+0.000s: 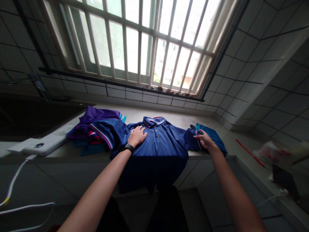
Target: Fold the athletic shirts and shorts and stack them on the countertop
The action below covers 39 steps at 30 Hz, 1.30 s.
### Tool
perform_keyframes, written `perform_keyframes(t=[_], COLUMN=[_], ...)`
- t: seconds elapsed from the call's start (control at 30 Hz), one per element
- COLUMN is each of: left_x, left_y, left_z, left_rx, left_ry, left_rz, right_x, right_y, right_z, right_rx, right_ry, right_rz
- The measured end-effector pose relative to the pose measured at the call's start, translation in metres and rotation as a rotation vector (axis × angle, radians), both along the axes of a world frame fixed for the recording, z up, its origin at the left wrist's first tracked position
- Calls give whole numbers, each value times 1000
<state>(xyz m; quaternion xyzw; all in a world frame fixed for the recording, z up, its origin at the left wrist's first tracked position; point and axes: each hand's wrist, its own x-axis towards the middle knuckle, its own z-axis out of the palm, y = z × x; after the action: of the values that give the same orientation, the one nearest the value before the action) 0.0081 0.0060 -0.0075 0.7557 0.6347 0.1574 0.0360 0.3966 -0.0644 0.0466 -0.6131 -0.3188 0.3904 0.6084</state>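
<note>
A dark blue polo shirt [166,138] lies spread face up across the counter, its striped collar toward the window and its lower part hanging over the front edge. My left hand [137,135], with a dark band on the wrist, rests flat on the shirt's chest near the shoulder, fingers stretched out. At the other side, my right hand [204,140] has its fingers closed on the striped cuff of the sleeve. The other sleeve lies over a pile of purple and blue clothes [96,116]. A folded teal garment [213,137] sits beside my right hand.
On the left, a white power strip [48,141] with a cable lies by a dark sink [36,112] and its faucet [40,87]. A red strip [251,154] and a plastic bag [271,151] lie on the right-hand counter. A barred window [145,42] is behind.
</note>
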Motion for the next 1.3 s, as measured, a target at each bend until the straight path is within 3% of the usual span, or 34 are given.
perform_keyframes(t=[0.17,0.27,0.4,0.5,0.57,0.67,0.77,0.9,1.03,1.17,1.3], left_x=[-1,-1,0,0,0,0,0,1,1,0,1], left_y=[1,0,0,1,1,0,-2,-5,-5,-4,-5], left_z=[-2,-1,0,-1,-2,-1,1,4,3,3,4], left_rx=[30,14,-2,3,9,19,12,-13,-6,-2,-3], left_ry=[0,7,27,40,37,16,13,11,2,15,12], left_rz=[-7,-8,-7,5,11,1,-11,-5,-7,-2,-4], right_x=[4,4,1,-4,-7,-6,5,16,-2,-33,-48], right_y=[-13,-20,-26,-24,-21,-18,-18,-20,-19,-18,-14], right_z=[-7,-9,-8,-4,-2,-1,-5,-11,-4,7,6], right_rx=[2,-61,-194,-183,-82,136,82,-58,113,271,139], right_ry=[-41,-64,-280,-452,-447,-218,-40,8,28,-92,-389], right_rz=[56,213,317,339,297,110,-29,7,-100,144,237])
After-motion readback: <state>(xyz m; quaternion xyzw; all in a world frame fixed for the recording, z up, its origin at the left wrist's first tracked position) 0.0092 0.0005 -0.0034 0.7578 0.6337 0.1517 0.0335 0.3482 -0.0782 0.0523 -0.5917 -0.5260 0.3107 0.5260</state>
